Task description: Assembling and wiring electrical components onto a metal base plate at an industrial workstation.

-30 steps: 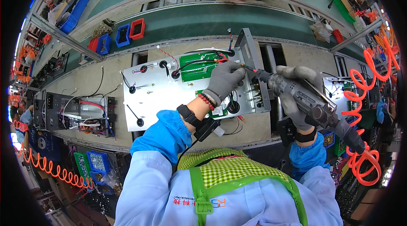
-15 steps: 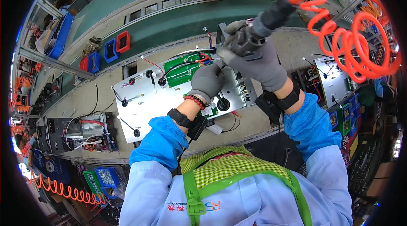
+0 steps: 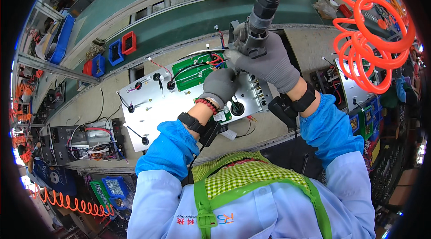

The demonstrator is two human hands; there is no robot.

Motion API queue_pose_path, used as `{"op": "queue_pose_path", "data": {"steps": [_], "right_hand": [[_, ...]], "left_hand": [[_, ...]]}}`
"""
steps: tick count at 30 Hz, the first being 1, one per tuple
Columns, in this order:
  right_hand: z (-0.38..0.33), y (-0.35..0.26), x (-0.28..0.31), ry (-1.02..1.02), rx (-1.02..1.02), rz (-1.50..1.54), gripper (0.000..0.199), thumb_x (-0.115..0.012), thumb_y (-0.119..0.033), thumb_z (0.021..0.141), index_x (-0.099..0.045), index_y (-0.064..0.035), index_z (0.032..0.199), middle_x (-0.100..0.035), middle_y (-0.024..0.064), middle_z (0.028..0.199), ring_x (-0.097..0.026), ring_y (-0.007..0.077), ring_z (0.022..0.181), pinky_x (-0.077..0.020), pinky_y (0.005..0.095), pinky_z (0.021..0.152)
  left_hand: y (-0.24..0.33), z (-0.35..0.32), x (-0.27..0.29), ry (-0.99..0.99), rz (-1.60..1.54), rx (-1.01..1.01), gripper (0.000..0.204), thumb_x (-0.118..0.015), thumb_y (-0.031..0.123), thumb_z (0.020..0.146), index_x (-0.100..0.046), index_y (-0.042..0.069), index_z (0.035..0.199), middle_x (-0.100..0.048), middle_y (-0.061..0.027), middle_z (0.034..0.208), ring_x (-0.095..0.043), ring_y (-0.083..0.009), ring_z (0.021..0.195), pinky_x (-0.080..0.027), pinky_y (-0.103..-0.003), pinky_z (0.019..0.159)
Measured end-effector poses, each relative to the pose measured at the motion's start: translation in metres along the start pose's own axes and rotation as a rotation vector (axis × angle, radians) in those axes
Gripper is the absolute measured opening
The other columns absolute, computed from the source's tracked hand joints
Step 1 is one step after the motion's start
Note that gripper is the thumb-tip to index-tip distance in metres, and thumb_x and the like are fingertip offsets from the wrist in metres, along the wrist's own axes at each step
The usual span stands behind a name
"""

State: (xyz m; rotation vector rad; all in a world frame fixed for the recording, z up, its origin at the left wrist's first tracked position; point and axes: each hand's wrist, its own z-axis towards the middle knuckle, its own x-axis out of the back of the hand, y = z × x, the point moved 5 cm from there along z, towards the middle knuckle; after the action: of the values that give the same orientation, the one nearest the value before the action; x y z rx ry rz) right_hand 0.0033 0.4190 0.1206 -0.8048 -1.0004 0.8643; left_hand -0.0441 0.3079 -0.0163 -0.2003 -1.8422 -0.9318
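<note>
**Powered screwdriver held upright over a metal chassis panel**

Nearest the camera are the person's green checked apron and light work coat with blue sleeve cuffs. The left hand [image 3: 220,85], in a grey glove with a black watch and a red bead bracelet at the wrist, rests palm-down on the metal chassis panel [image 3: 157,104], fingers curled together and pressing on the panel's right part, just below the green circuit board [image 3: 197,72]; whether it pinches anything under the fingers cannot be told. The right hand [image 3: 267,61], also grey-gloved with a black wrist strap, is clamped around the body of a pneumatic screwdriver [image 3: 258,23], held upright just above and right of the left hand, over the panel's far right corner. An orange coiled air hose [image 3: 368,37] runs from the tool's top and loops away toward the right.

The panel lies in the middle of the counter [image 3: 107,88], with black and red wires across it. Near the counter's left end sits a second, open unit [image 3: 87,138] with wiring. Past the counter's far edge stand small red and blue parts bins [image 3: 119,49] beside a green conveyor belt [image 3: 179,14].
</note>
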Motion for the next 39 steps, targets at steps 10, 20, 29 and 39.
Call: {"op": "queue_pose_path", "data": {"steps": [10, 20, 29, 39], "right_hand": [[-0.005, 0.006, -0.002, -0.139, -0.085, -0.066, 0.041, -0.078, -0.006, 0.074, -0.057, -0.0044, 0.109, -0.061, -0.0011, 0.086, -0.059, 0.0080, 0.081, -0.0506, 0.0255, 0.078], [-0.002, 0.007, -0.007, -0.285, -0.189, -0.151, 0.048, -0.078, -0.037, 0.074, -0.062, -0.0058, 0.106, -0.067, 0.0094, 0.087, -0.065, 0.0211, 0.082, -0.0520, 0.0335, 0.081], [-0.002, 0.008, -0.011, -0.265, -0.193, -0.105, 0.047, -0.080, -0.034, 0.074, -0.064, -0.0062, 0.108, -0.068, 0.0076, 0.086, -0.065, 0.0176, 0.081, -0.0518, 0.0316, 0.080], [-0.039, -0.061, 0.009, -0.116, -0.032, 0.219, 0.044, -0.080, -0.005, 0.076, -0.058, -0.0029, 0.114, -0.061, -0.0022, 0.095, -0.056, 0.0053, 0.085, -0.0494, 0.0242, 0.079]], "left_hand": [[0.006, -0.002, 0.000, -0.071, 0.081, 0.009, 0.020, -0.064, 0.022, 0.080, -0.071, 0.012, 0.096, -0.070, -0.0150, 0.093, -0.068, -0.0344, 0.088, -0.054, -0.044, 0.077], [0.004, -0.004, -0.004, -0.036, 0.052, -0.069, 0.019, -0.065, 0.022, 0.080, -0.071, 0.012, 0.095, -0.070, -0.0135, 0.091, -0.068, -0.0331, 0.086, -0.054, -0.043, 0.075], [0.003, -0.006, -0.001, -0.064, 0.041, -0.019, 0.020, -0.064, 0.021, 0.080, -0.070, 0.012, 0.098, -0.070, -0.0137, 0.092, -0.068, -0.0330, 0.089, -0.054, -0.043, 0.078], [-0.016, -0.121, 0.097, 0.215, -0.342, -0.574, 0.039, -0.064, 0.016, 0.085, -0.059, 0.002, 0.121, -0.067, -0.0171, 0.104, -0.066, -0.0313, 0.092, -0.053, -0.040, 0.082]]}}
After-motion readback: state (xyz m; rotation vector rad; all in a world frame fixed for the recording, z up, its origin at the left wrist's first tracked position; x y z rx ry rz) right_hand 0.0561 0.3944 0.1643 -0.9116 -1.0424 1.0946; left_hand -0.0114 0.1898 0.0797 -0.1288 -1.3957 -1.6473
